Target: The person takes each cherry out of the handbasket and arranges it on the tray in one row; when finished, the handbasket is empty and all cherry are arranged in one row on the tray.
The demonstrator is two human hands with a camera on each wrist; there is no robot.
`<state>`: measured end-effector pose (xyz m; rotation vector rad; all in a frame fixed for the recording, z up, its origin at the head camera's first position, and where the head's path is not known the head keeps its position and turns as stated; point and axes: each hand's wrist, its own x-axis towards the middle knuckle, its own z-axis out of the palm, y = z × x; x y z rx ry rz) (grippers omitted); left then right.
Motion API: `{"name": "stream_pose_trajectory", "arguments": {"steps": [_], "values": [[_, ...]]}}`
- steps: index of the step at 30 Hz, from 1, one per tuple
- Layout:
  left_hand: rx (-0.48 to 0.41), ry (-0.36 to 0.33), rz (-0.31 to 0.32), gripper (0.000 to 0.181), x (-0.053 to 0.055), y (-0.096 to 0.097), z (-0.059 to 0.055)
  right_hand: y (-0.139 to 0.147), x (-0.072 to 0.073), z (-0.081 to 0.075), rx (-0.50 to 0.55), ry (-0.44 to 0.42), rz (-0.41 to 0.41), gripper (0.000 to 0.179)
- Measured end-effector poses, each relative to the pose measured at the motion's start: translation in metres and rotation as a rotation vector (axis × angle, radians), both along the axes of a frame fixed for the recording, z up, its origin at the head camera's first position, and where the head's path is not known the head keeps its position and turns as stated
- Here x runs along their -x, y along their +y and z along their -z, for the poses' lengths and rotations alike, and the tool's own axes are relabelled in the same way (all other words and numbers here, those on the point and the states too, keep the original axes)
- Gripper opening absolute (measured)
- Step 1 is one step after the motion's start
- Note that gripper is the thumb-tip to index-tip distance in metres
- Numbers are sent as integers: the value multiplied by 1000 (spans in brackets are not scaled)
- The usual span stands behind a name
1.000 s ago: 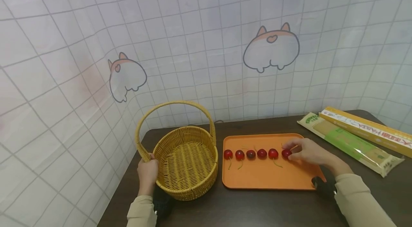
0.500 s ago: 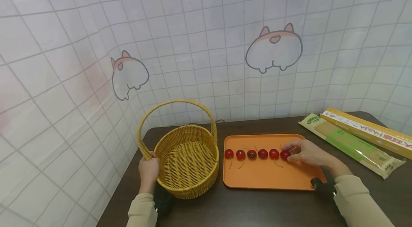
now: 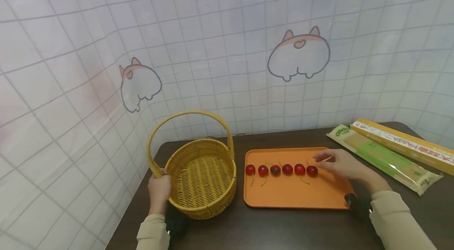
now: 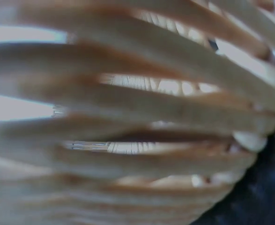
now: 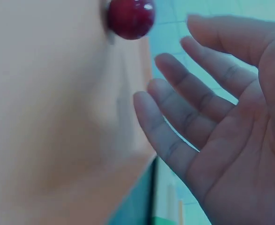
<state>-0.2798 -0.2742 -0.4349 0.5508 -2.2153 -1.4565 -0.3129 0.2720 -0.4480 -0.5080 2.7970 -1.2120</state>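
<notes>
Several red cherries lie in a row across an orange tray (image 3: 283, 198) in the head view, some with green stems showing. At the right end of the row sits the last cherry (image 3: 312, 171), close beside its neighbour. My right hand (image 3: 345, 165) is just to the right of it, fingers spread and apart from the fruit. The right wrist view shows that same hand (image 5: 235, 136) with a bare palm, and a cherry (image 5: 131, 18) beyond the fingertips. On the left, my left hand (image 3: 159, 189) grips the handle (image 3: 193, 112) of a yellow wicker basket (image 3: 211, 211) near its lower left end.
A green-labelled noodle pack (image 3: 383, 157) and a long yellow pasta box (image 3: 408, 139) lie at the right of the dark table (image 3: 269, 228). Behind stands a white gridded curtain (image 3: 213, 64). Blurred basket weave (image 4: 151, 108) fills the left wrist view.
The right hand slid the end cherry slightly left toward its neighbour, then let go and drew back to the right. The left hand keeps its grip on the basket handle.
</notes>
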Motion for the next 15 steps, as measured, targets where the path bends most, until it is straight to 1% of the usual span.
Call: {"name": "stream_pose_trajectory", "arguments": {"steps": [4,7,9,11,12,13,14,15], "values": [[-27,-18,13,20,0,-6,1,-2,-5,-13,19,70,29,32],[-81,-26,72,31,-2,-12,0,-7,-8,-21,43,129,11,28],[-96,-30,116,42,-4,-17,-5,-10,-9,-26,37,153,-2,26],[-118,-17,167,57,-7,-21,-15,-12,-8,-29,12,172,-12,24],[-120,4,171,64,-9,-21,-23,-12,-7,-31,-9,179,-15,23],[-112,42,158,69,-12,-21,-31,-13,-5,-34,-33,188,-18,23],[-95,94,132,73,-15,-19,-41,-13,-3,-37,-56,195,-20,23],[-84,173,107,74,-18,-15,-51,-13,-1,-40,-83,206,-19,24]]}}
